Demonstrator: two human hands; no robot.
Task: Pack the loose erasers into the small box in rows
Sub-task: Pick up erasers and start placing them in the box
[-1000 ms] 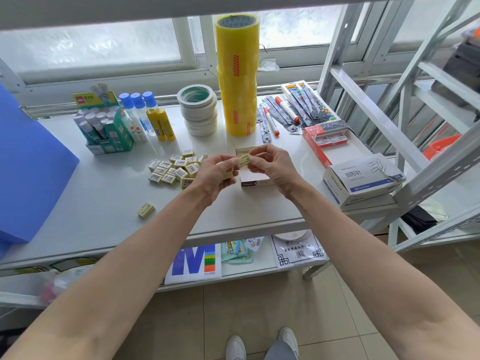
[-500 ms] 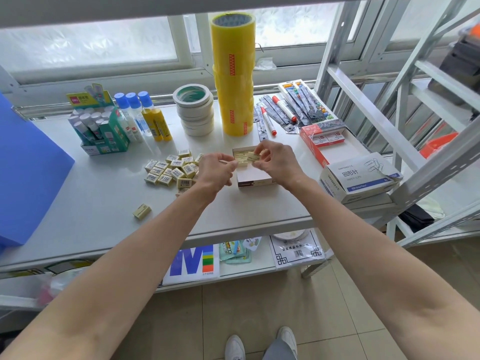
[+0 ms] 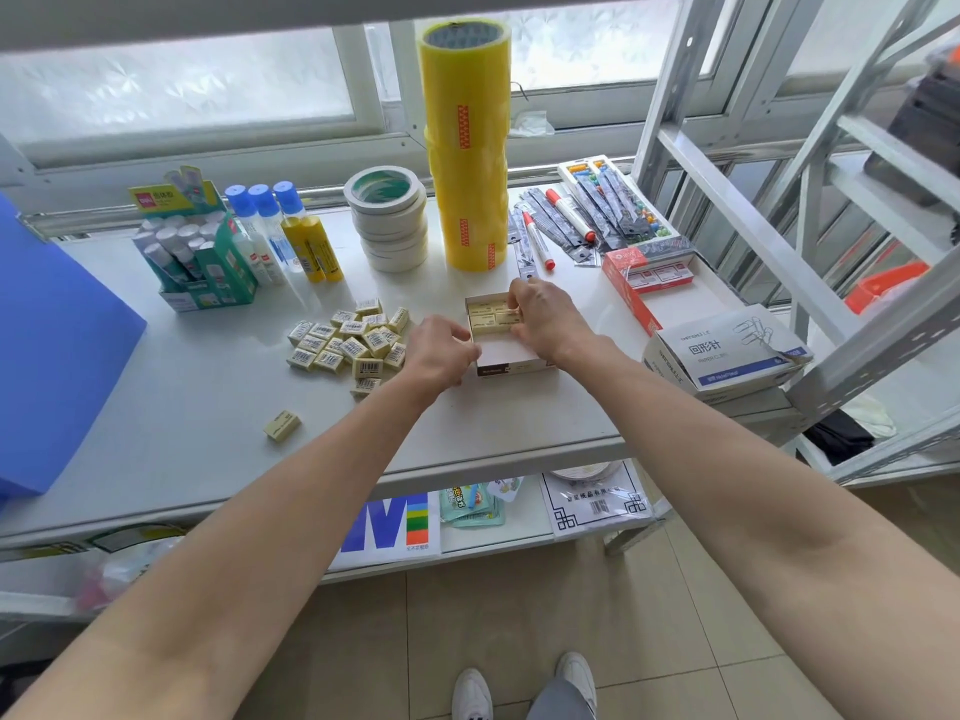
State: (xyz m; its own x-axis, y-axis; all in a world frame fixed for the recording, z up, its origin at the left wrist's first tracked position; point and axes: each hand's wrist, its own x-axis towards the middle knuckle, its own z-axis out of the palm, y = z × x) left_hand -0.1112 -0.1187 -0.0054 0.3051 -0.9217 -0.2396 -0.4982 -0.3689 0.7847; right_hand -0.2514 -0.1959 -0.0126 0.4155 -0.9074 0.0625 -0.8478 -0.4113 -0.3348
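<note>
Head view, looking down over a white table point(image 3: 156, 423): small box point(image 3: 511, 356) lying open near the table's middle, far end already filled with a few yellow erasers point(image 3: 491, 317) laid flat in rows, near end bare white floor. Right hand point(image 3: 545, 319) reaching in from the right side, fingers curled down over the packed erasers and apparently pinching or pressing the nearest one into line; whether that eraser is truly gripped or only pushed, cannot tell. Left hand point(image 3: 441, 350) hovering at the box's left wall, fingers loosely curled, thumb toward forefinger; anything held there hidden by the hand itself. Pile of loose erasers point(image 3: 353, 340) just left of the left hand, barcode faces up, well over a dozen; one stray eraser point(image 3: 282, 426) lying apart nearer the table's front edge. Behind: tall stack of yellow tape rolls point(image 3: 465, 148), stack of masking tape point(image 3: 387, 218), glue bottles point(image 3: 283, 231). Task judged early, most of the box unfilled. Risks from here: pressing too hard at one end could tip a packed eraser up on edge and break the row; an unbraced box could slide toward the right; the stray eraser could be overlooked.
</note>
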